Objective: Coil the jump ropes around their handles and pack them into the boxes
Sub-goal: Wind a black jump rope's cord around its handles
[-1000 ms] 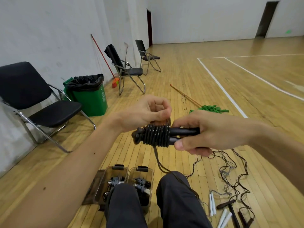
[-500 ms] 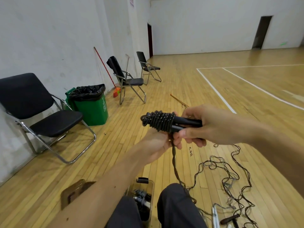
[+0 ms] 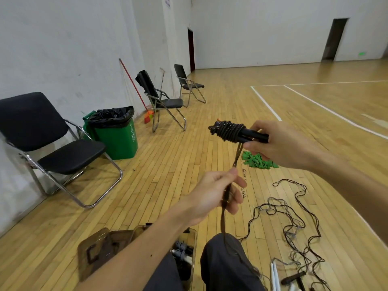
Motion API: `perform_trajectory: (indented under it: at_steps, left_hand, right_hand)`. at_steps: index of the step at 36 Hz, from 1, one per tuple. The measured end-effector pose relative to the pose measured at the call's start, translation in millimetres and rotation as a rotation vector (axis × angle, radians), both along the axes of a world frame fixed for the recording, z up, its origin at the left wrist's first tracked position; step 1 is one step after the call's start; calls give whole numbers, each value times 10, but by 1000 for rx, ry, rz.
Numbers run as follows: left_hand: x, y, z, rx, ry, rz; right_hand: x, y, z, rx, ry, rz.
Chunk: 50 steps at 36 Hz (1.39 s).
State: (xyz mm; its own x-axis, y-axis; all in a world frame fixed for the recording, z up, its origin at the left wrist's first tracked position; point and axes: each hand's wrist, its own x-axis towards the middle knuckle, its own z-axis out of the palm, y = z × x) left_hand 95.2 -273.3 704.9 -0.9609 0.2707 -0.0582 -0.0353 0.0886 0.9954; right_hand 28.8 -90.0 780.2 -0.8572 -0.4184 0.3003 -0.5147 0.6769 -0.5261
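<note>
Near your knees on the wooden plank floor [image 3: 147,185] stand the clear brown plastic boxes [image 3: 186,248] with coiled ropes inside. Your right hand [image 3: 281,143] is closed around the black jump-rope handles [image 3: 252,136], wound with cord, above them. Your left hand [image 3: 218,194] pinches the thin dark rope [image 3: 236,158] hanging taut below.

Glossy varnished wood planks make the floor [image 3: 241,95]. The rope [image 3: 230,133] coiled just beyond the right fingertips [image 3: 251,146] looks smooth and slightly shiny; the chair [image 3: 63,154] has chromed metal tubing.
</note>
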Motion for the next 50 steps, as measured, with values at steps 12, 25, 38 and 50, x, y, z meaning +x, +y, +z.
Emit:
perform_trajectory:
  at_steps: [12, 25, 38, 50]
  left_hand:
    - [-73, -18, 100, -976, 692, 185]
    - [-98, -429, 742, -1238, 874, -87]
    - [-157, -625, 900, -915, 764, -176]
    - [-186, -804, 798, -544, 550, -271]
  right_hand:
    - [-179, 56, -238, 221, -60, -66]
    - [15, -164, -272, 266, -399, 162]
    - [318, -322, -178, 292, -498, 437]
    - [543, -397, -5, 256, -516, 581]
